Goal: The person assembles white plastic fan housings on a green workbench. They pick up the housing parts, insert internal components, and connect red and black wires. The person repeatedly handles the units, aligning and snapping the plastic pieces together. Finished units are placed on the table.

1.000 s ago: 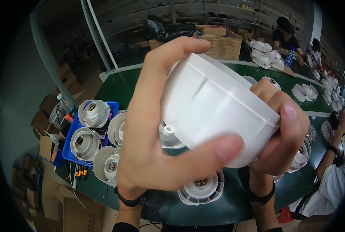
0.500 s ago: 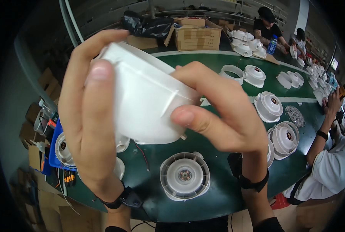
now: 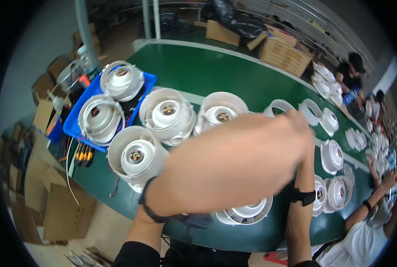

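Observation:
My left hand reaches across to the right, smeared by motion, its fingers indistinct. It crosses in front of my right hand, whose fingers are mostly hidden. Just beyond both hands shows the rim of a white plastic ring; whether either hand grips it cannot be seen. Partly covered below my left hand, a white ribbed fan housing lies on the green table. Another white fan housing with a motor in its middle stands behind my left hand.
White fan housings with motors stand on the left, two of them in a blue tray. Orange-handled tools lie beside it. More housings line the right, where a co-worker's arm reaches in. Cardboard boxes sit beyond the table.
My view has swung left, showing the blue tray and more housings. The white housing held up close between both hands no longer shows there; my left hand has swept right, across my right hand.

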A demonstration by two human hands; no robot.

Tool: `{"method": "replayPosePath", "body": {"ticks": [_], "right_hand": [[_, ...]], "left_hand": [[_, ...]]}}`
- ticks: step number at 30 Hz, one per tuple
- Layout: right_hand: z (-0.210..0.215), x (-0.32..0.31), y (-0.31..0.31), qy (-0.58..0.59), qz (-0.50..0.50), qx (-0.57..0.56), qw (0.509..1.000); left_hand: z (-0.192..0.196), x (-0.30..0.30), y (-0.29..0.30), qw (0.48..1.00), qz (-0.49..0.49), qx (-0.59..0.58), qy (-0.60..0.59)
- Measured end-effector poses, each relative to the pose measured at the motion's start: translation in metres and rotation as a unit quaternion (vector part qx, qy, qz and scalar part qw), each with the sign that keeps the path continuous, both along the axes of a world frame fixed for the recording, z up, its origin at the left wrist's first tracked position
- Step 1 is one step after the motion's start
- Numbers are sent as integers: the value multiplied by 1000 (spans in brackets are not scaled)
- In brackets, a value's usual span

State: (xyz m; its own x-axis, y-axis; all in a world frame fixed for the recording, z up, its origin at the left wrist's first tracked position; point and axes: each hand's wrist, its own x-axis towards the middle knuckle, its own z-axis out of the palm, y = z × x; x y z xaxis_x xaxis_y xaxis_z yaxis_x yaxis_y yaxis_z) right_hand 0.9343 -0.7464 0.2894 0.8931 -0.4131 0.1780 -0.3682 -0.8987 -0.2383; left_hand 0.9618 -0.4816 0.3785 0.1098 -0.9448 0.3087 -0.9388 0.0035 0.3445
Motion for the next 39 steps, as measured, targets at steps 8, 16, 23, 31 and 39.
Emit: {"method": "replayPosePath", "body": {"ticks": [8, 16, 23, 31, 39], "right_hand": [[-63, 34, -12, -36, 247, 28, 968], [-37, 32, 13, 153, 253, 74, 952], [-6, -5, 6, 233, 200, 95, 947], [15, -6, 23, 342, 171, 113, 917], [-7, -16, -37, 228, -83, 254, 936]], "left_hand": [[-30, -22, -35, 943, -73, -317, -71], [-14, -2, -9, 975, -35, -215, -35], [-41, 3, -10, 910, -12, -413, -42], [-17, 19, -10, 959, -71, -266, -71], [2, 43, -29, 946, -156, -283, -18]]}}
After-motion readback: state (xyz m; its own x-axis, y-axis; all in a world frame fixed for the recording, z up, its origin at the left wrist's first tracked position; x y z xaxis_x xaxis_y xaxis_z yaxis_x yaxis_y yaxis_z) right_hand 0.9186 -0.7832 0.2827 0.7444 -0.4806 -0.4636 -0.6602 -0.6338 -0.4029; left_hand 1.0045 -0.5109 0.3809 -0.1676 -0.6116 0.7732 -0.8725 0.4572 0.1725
